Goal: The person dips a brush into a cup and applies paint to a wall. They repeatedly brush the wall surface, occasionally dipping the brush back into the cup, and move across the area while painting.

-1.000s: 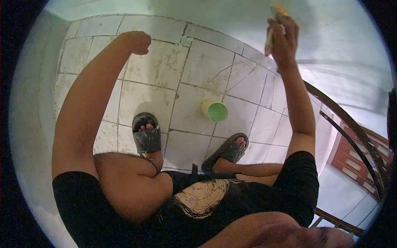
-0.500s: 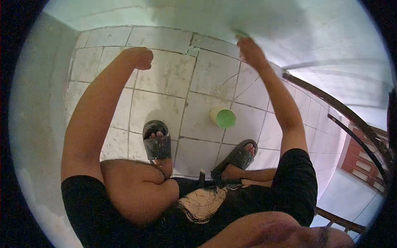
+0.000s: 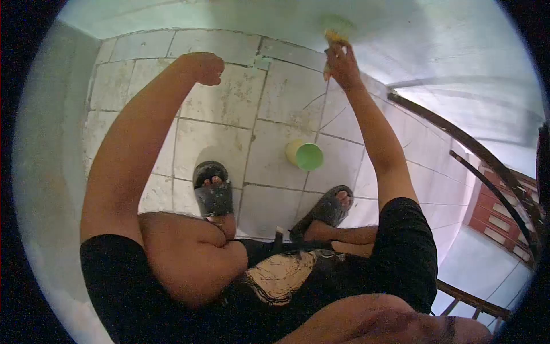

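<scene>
My right hand [image 3: 344,66] is closed round a paintbrush [image 3: 334,38], whose yellowish bristles touch or almost touch the pale green wall [image 3: 258,16]. A darker green patch shows on the wall by the bristles. Held out over the floor tiles, my left hand [image 3: 207,68] has its fingers curled; whether anything is inside them is hidden. Between my feet and the wall stands a small cup [image 3: 309,156] with light green paint inside, with neither hand on it.
Stained white tiles [image 3: 220,97] cover the floor. My feet in dark sandals [image 3: 215,192] are below the cup. A dark curved metal rail [image 3: 458,135] runs along the right, with a red-brown slatted object [image 3: 498,212] behind it. Another wall [image 3: 48,143] rises at the left.
The brush in my right hand has turned so its bristles now show against the wall. My left hand has shifted slightly right and up. The whole view has moved a little.
</scene>
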Tool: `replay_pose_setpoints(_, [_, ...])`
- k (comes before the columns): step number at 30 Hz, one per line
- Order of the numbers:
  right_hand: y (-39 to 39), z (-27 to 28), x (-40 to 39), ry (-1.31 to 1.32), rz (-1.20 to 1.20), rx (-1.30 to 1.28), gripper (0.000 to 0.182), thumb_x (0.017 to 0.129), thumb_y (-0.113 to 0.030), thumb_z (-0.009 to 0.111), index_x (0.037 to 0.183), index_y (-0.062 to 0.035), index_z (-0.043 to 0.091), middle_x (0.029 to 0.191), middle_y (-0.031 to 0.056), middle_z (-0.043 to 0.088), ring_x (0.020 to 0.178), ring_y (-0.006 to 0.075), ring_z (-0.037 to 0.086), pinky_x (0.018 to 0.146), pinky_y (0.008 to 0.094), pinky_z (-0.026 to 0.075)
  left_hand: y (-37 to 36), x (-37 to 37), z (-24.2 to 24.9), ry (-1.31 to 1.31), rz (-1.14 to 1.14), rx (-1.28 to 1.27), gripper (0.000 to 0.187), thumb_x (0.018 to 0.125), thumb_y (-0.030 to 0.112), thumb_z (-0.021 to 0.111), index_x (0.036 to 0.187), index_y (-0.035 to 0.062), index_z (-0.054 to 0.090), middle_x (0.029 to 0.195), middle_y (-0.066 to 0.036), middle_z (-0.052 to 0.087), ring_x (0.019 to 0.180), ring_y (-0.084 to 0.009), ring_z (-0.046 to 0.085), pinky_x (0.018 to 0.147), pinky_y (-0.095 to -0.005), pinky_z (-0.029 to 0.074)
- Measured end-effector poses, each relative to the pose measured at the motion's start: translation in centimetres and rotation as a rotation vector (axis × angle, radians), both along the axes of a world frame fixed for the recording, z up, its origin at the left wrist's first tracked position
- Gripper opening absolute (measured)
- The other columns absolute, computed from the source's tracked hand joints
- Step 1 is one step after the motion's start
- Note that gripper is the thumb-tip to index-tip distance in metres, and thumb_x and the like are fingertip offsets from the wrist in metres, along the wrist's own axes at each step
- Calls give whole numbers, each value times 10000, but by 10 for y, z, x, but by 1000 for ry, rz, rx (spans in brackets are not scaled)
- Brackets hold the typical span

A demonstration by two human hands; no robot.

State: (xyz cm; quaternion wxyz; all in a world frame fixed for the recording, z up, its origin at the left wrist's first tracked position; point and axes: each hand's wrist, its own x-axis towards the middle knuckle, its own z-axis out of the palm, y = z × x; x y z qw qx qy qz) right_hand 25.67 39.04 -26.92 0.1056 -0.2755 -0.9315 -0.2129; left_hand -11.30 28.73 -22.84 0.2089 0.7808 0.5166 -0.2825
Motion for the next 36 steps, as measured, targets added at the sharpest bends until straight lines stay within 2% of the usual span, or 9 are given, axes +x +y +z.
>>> replay_pose_setpoints(4, [-20, -67, 5, 67, 54, -310, 360, 656, -136, 622, 1000, -40, 572, 1170, 150, 513, 1113, 319, 459, 981, 371, 377, -7, -11, -2, -51, -22, 9, 296, 798, 320, 558, 891, 49, 630, 948, -154, 626, 931, -329, 586, 834, -435, 469])
replay_pose_setpoints(8, [-25, -72, 15, 31, 34, -354, 365, 675, -123, 619, 1027, -43, 569, 1179, 138, 506, 1116, 325, 453, 965, 360, 393, -21, -4, 11, 38, 4, -76, 285, 764, 228, 567, 937, 18, 654, 1002, -163, 634, 943, -322, 600, 807, -429, 481])
replay_pose_setpoints(10, [-18, -68, 19, -8, 15, -542, 397, 681, -118, 627, 1065, -50, 555, 1199, 129, 504, 1133, 324, 443, 970, 373, 394, -27, -12, 3, 11, 17, -74, 280, 766, 232, 566, 925, 20, 657, 992, -165, 636, 939, -323, 601, 805, -433, 482])
replay_pose_setpoints(14, [9, -76, 23, -26, 67, -541, 411, 687, -121, 632, 1085, -66, 546, 1191, 133, 514, 1134, 323, 449, 950, 382, 415, -22, -4, -4, 105, 1, -113, 278, 778, 251, 564, 925, 37, 661, 992, -162, 637, 945, -318, 602, 799, -445, 487])
replay_pose_setpoints(16, [17, -69, 20, 114, 25, -505, 391, 688, -112, 627, 1070, -85, 549, 1178, 121, 524, 1123, 320, 464, 931, 377, 435, -23, -3, -9, 185, -12, -139, 278, 781, 256, 564, 929, 42, 662, 998, -158, 636, 946, -316, 601, 796, -446, 488])
replay_pose_setpoints(21, [-4, -46, 17, 99, -31, -357, 365, 684, -113, 626, 1042, -84, 559, 1237, 87, 503, 1129, 311, 471, 918, 370, 444, -23, 9, 0, 48, 45, -146, 371, 804, 348, 547, 890, 2, 649, 979, -190, 627, 949, -350, 589, 830, -448, 470])
replay_pose_setpoints(26, [-1, -54, 22, 48, 60, -372, 305, 706, -117, 595, 1008, -87, 566, 1155, 73, 535, 1062, 296, 501, 892, 377, 456, -26, -5, -16, 41, -35, -141, 371, 801, 354, 554, 915, 16, 652, 1002, -184, 624, 964, -348, 584, 837, -448, 469])
replay_pose_setpoints(30, [19, -20, 17, -6, -78, -530, 275, 739, -114, 580, 1014, -125, 572, 1116, 55, 551, 1048, 272, 507, 855, 377, 476, -22, -5, -34, 68, -64, -156, 376, 804, 358, 549, 923, 17, 655, 993, -182, 627, 959, -344, 587, 844, -448, 469])
replay_pose_setpoints(36, [22, 103, 41, 222, 51, -275, 290, 742, -107, 598, 1028, -152, 583, 1041, 65, 585, 1009, 254, 533, 811, 368, 486, -9, 0, -45, -4, -58, -100, 306, 774, 316, 608, 906, 48, 674, 988, -139, 645, 938, -303, 604, 805, -439, 481])
